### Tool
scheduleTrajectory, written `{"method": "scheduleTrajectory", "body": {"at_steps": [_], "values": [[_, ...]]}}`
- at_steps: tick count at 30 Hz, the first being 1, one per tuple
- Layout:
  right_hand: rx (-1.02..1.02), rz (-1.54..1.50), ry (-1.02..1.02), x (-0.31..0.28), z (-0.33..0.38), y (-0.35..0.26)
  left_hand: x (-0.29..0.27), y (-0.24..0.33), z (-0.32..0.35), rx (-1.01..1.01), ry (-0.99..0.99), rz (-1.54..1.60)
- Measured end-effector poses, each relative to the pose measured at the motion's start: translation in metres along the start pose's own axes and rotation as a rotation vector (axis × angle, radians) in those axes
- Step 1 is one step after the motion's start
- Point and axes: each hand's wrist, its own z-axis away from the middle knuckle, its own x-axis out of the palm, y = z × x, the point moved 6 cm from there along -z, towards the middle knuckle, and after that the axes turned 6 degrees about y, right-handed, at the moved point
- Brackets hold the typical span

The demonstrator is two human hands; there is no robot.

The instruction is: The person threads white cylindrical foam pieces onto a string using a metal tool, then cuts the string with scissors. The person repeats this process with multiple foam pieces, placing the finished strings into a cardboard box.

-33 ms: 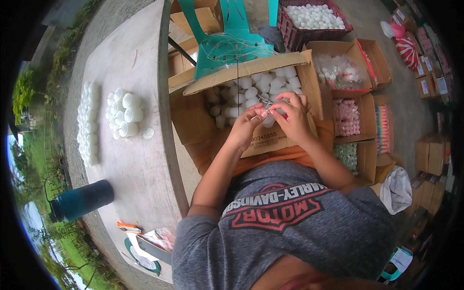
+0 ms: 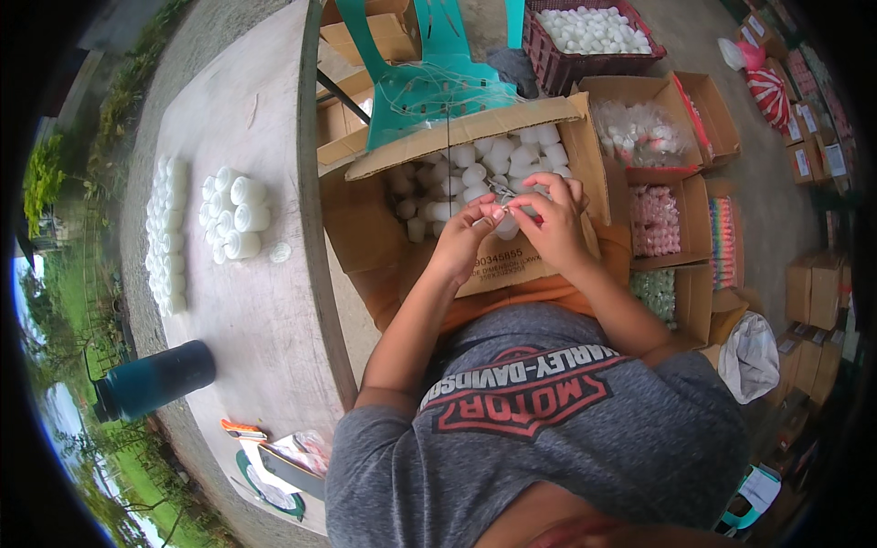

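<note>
My left hand (image 2: 466, 239) and my right hand (image 2: 554, 224) meet fingertip to fingertip over an open cardboard box (image 2: 365, 224). Both are closed in a pinch on something tiny and pale, too small to name. A thin greyish piece (image 2: 501, 190) juts up just beyond the fingertips, and a speck of red shows by the right fingers. Inside the box lie many white rounded cup-like pieces (image 2: 498, 155). More white rounded pieces stand grouped on the table to the left, in a near cluster (image 2: 248, 190) and a farther row (image 2: 171, 242).
A dark blue bottle (image 2: 160, 376) lies across the table's (image 2: 274, 320) left edge. Beyond the box stands a teal chair (image 2: 438, 87) with clear strands on its seat. A maroon crate (image 2: 557, 68) of white pieces and a carton of pink items (image 2: 656, 224) sit at right.
</note>
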Motion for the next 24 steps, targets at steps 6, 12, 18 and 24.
{"method": "scheduleTrajectory", "body": {"at_steps": [6,12,18,24], "values": [[-0.067,0.091,0.163,-0.005,0.013,-0.013,0.000,0.010,0.001,0.222,0.087,-0.247],[-0.077,0.133,0.136,-0.004,0.007,-0.017,0.013,0.028,0.017,0.602,0.241,-0.852],[0.226,-0.213,-0.063,0.033,0.019,0.017,0.031,0.037,0.031,0.857,0.339,-0.925],[0.546,-0.796,0.001,0.046,0.029,0.028,0.021,0.040,0.026,0.948,0.395,-1.062]]}}
